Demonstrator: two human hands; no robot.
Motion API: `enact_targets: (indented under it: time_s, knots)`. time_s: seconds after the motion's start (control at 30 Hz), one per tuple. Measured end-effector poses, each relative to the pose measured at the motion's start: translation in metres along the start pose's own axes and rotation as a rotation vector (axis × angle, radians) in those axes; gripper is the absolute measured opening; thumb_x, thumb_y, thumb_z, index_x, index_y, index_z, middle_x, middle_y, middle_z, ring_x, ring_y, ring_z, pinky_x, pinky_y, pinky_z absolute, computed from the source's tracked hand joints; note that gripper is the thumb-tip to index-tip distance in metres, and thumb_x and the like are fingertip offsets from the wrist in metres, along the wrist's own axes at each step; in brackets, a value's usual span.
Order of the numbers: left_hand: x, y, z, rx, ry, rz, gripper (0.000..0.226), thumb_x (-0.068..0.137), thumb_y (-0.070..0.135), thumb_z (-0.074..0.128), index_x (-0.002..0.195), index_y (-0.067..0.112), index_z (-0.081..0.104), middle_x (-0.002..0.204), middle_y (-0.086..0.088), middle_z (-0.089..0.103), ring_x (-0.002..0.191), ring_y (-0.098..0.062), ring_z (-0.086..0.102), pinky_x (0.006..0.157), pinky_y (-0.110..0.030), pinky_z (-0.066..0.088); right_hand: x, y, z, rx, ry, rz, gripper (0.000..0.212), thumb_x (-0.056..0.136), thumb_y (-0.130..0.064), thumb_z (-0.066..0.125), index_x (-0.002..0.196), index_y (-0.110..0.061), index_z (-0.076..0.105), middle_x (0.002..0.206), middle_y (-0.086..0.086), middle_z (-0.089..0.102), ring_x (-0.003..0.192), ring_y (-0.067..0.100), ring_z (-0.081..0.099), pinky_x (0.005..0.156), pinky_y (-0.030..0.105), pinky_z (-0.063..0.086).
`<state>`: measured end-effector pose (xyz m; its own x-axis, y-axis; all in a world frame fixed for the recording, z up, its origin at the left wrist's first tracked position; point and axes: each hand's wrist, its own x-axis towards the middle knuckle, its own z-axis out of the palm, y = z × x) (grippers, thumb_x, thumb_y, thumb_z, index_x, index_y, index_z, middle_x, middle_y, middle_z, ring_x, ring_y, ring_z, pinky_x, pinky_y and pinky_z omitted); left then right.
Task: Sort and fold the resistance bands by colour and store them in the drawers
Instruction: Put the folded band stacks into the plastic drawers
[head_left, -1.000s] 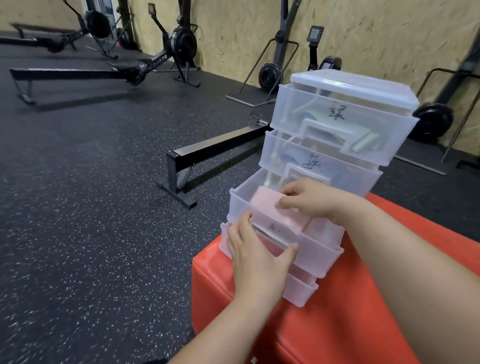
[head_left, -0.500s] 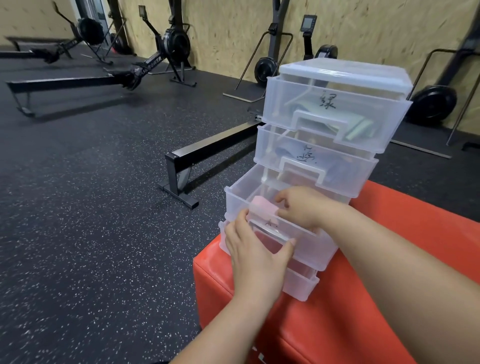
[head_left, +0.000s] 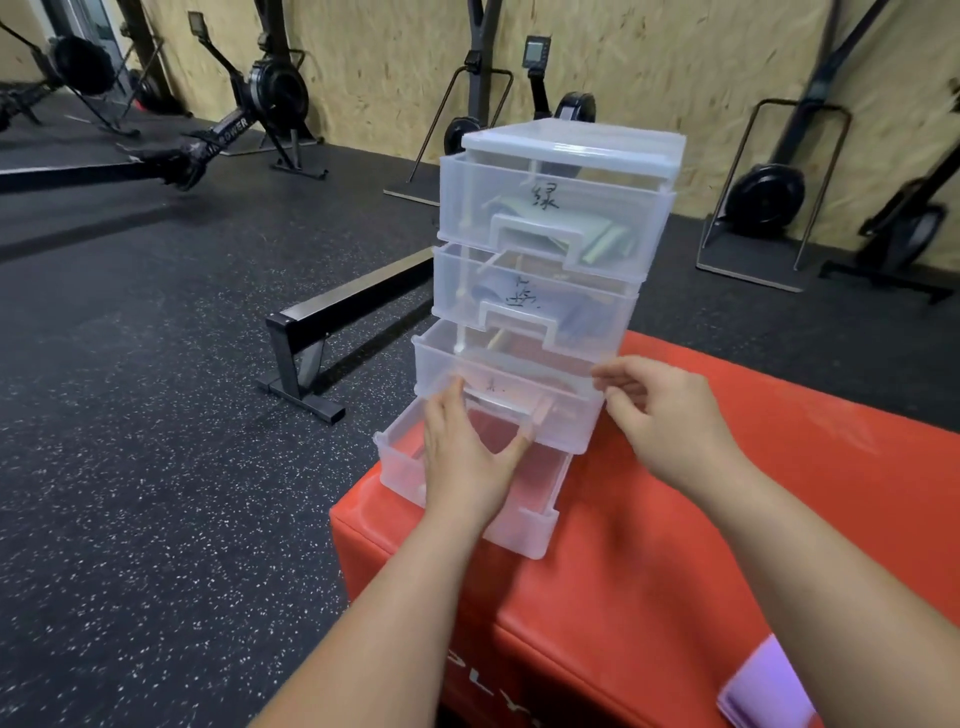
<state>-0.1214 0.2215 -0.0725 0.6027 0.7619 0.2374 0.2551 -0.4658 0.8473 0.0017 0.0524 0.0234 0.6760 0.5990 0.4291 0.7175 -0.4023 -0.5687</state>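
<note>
The pink band (head_left: 558, 415) lies folded inside the third drawer (head_left: 447, 366) of a clear plastic drawer tower (head_left: 566, 150), showing as a pale pink shape through the drawer's front, near its right end. That drawer stands pulled a little way out from the stack. The left grip (head_left: 467, 457), a bare hand, lies against its front with the fingers (head_left: 447, 410) straight and spread upward beside the handle and the thumb out to the right under it. The right grip (head_left: 660, 415) sits at the drawer's right front corner with its fingers curled toward the rim. Motion blur hides whether it pinches the plastic or only touches it. Below, the bottom drawer (head_left: 395, 457) is drawn out farther, under the left wrist. Above, the second drawer (head_left: 462, 291) holds bluish bands (head_left: 587, 325) and the top drawer (head_left: 478, 202) holds green bands (head_left: 597, 236). Each front carries a handwritten black mark. The tower stands near the far left corner of a red padded bench (head_left: 753, 493). A folded purple band (head_left: 763, 686) lies on the bench at the lower right, beside the right forearm. On the black speckled floor (head_left: 156, 467) to the left sits a black metal rail (head_left: 353, 306), and rowing machines (head_left: 270, 88) line the chipboard wall (head_left: 389, 62) behind.
</note>
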Motion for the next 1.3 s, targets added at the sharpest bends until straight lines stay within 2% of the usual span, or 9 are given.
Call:
enact_targets:
  time_s: [0.13, 0.3, 0.4, 0.47, 0.63, 0.87, 1.03, 1.2, 1.3]
  knots:
    - [-0.002, 0.003, 0.008, 0.083, -0.02, 0.019, 0.105, 0.081, 0.063, 0.08, 0.162, 0.023, 0.027, 0.162, -0.004, 0.031, 0.151, -0.031, 0.03, 0.124, -0.05, 0.03, -0.036, 0.019, -0.026, -0.001, 0.08, 0.043, 0.034, 0.089, -0.002, 0.065, 0.11, -0.024, 0.077, 0.102, -0.011, 0.077, 0.092, -0.001, 0.071, 0.089, 0.015, 0.053]
    - [-0.036, 0.032, 0.017, 0.119, 0.029, 0.157, 0.082, 0.085, 0.054, 0.078, 0.152, 0.024, 0.042, 0.144, -0.004, 0.045, 0.135, -0.03, 0.039, 0.114, -0.046, 0.037, -0.085, 0.054, -0.056, -0.032, 0.015, 0.182, 0.028, 0.091, -0.006, 0.068, 0.107, -0.027, 0.078, 0.096, -0.016, 0.077, 0.09, -0.006, 0.07, 0.082, 0.005, 0.048]
    - [-0.071, 0.049, 0.033, 0.103, -0.015, 0.345, 0.064, 0.086, 0.048, 0.079, 0.14, 0.024, 0.054, 0.13, -0.002, 0.054, 0.118, -0.029, 0.047, 0.104, -0.043, 0.043, -0.119, 0.081, -0.066, -0.092, -0.069, 0.269, 0.026, 0.089, -0.008, 0.071, 0.108, -0.024, 0.078, 0.097, -0.012, 0.078, 0.089, 0.003, 0.072, 0.087, 0.021, 0.055]
    - [-0.094, 0.057, 0.05, 0.09, -0.123, 0.485, 0.055, 0.086, 0.043, 0.079, 0.134, 0.023, 0.059, 0.123, 0.001, 0.058, 0.112, -0.026, 0.052, 0.101, -0.043, 0.046, -0.141, 0.098, -0.068, -0.111, -0.122, 0.334, 0.028, 0.087, -0.007, 0.072, 0.108, -0.023, 0.078, 0.096, -0.009, 0.078, 0.087, 0.008, 0.073, 0.089, 0.031, 0.057]
    - [-0.137, 0.056, 0.094, 0.191, -0.518, 0.656, 0.047, 0.089, 0.041, 0.075, 0.131, 0.025, 0.064, 0.115, 0.004, 0.063, 0.106, -0.022, 0.055, 0.096, -0.044, 0.049, -0.186, 0.134, -0.065, -0.179, -0.165, 0.442, 0.03, 0.083, -0.012, 0.075, 0.11, -0.026, 0.077, 0.102, -0.007, 0.078, 0.091, 0.013, 0.072, 0.093, 0.035, 0.055]
    - [-0.164, 0.061, 0.135, 0.301, -0.854, 0.572, 0.061, 0.089, 0.037, 0.078, 0.145, 0.026, 0.055, 0.129, -0.001, 0.059, 0.122, -0.025, 0.056, 0.104, -0.043, 0.047, -0.25, 0.176, -0.046, -0.353, 0.158, 0.717, 0.053, 0.083, -0.023, 0.072, 0.135, -0.02, 0.063, 0.131, 0.01, 0.06, 0.119, 0.036, 0.053, 0.105, 0.043, 0.043]
    - [-0.166, 0.062, 0.151, 0.398, -0.917, 0.545, 0.077, 0.084, 0.041, 0.082, 0.151, 0.028, 0.047, 0.136, -0.003, 0.055, 0.129, -0.027, 0.052, 0.108, -0.044, 0.046, -0.247, 0.174, -0.047, -0.531, 0.023, 0.801, 0.046, 0.09, -0.045, 0.065, 0.132, -0.026, 0.064, 0.129, 0.006, 0.058, 0.122, 0.034, 0.048, 0.098, 0.045, 0.046]
    - [-0.16, 0.063, 0.157, 0.338, -0.955, 0.477, 0.088, 0.08, 0.04, 0.086, 0.156, 0.028, 0.044, 0.14, -0.001, 0.054, 0.13, -0.024, 0.052, 0.111, -0.04, 0.044, -0.244, 0.174, -0.059, -0.307, 0.033, 0.77, 0.015, 0.082, -0.03, 0.072, 0.095, -0.034, 0.064, 0.1, -0.005, 0.068, 0.103, 0.028, 0.061, 0.085, 0.041, 0.051]
    - [-0.16, 0.067, 0.157, 0.172, -0.934, 0.362, 0.08, 0.088, 0.036, 0.082, 0.157, 0.024, 0.044, 0.142, 0.0, 0.054, 0.124, -0.019, 0.059, 0.108, -0.032, 0.047, -0.238, 0.164, -0.064, -0.019, 0.101, 0.673, 0.023, 0.08, -0.011, 0.074, 0.086, -0.029, 0.062, 0.081, -0.01, 0.071, 0.075, 0.006, 0.068, 0.071, 0.031, 0.052]
